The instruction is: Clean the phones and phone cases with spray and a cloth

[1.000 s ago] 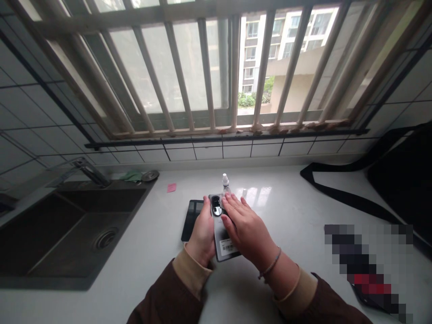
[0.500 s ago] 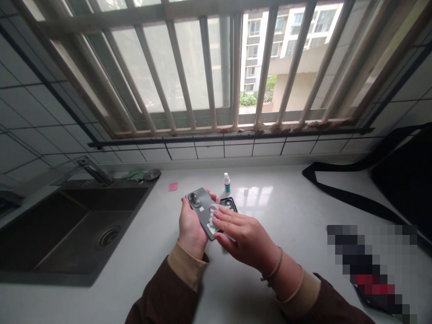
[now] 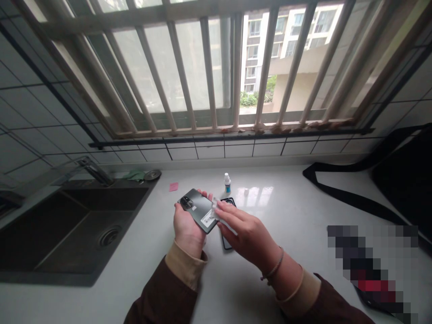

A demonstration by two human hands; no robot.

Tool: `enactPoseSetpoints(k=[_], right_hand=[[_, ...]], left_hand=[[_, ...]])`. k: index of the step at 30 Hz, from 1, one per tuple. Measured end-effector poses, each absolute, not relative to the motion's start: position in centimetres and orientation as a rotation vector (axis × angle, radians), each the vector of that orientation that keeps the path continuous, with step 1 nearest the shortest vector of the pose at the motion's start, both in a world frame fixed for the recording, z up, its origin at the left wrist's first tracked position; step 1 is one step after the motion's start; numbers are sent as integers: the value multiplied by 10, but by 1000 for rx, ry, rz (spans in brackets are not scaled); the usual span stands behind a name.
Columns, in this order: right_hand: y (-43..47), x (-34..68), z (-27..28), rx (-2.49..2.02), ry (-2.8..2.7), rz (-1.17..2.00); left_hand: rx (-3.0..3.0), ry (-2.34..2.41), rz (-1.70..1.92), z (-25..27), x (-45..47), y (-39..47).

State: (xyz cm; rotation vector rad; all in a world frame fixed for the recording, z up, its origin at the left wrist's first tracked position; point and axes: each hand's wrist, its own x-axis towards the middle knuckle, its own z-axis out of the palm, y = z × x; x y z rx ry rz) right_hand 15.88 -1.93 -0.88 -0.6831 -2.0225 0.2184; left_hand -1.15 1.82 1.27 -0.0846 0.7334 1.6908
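Note:
A grey smartphone (image 3: 201, 204) lies back side up in my left hand (image 3: 186, 227), whose fingers wrap round its edges. Its round camera block faces the upper left, and a white barcode label sits near its lower end. My right hand (image 3: 246, 229) pinches a crumpled white tissue (image 3: 216, 209) against the phone's right edge. Under my right hand, on the counter, rests a black phone case (image 3: 228, 246), partly hidden by the fingers. Just beyond the hands stands a small white dropper bottle (image 3: 227, 183) with a blue label, and a little white cap (image 3: 246, 191) lies to its right.
To the left is a dark sink (image 3: 77, 234) with a chrome faucet (image 3: 96, 171). A pink sticky note (image 3: 173, 186) lies on the white counter (image 3: 270, 261). A black bag strap (image 3: 344, 198) reaches in from the right, above a blurred-out patch. The barred window is behind.
My left hand has tilted the phone and shifted it slightly left. The tissue has slid off the phone's back to its right edge, uncovering the barcode label and more of the case.

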Motion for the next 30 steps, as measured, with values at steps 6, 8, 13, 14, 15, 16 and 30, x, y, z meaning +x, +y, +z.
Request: enactPoseSetpoints(k=[6, 8, 13, 14, 15, 16, 30], right_hand=[[-20, 153, -18, -771, -1852, 490], [-21, 150, -20, -856, -1743, 664], [-24, 142, -15, -949, -1427, 1377], [-26, 141, -13, -909, -1376, 1511], [-28, 140, -10, -872, -1336, 1622], [-30, 138, -8, -850, -1311, 1703], [-27, 153, -6, -984, -1307, 1234]], left_hand=[[-93, 749, 1764, 9, -14, 19], [-70, 743, 1835, 8, -15, 20], [19, 805, 2090, 12, -15, 20], [20, 833, 2115, 13, -15, 20], [16, 859, 2129, 14, -16, 20], [10, 881, 2141, 15, -16, 20], [105, 994, 1859, 14, -7, 17]])
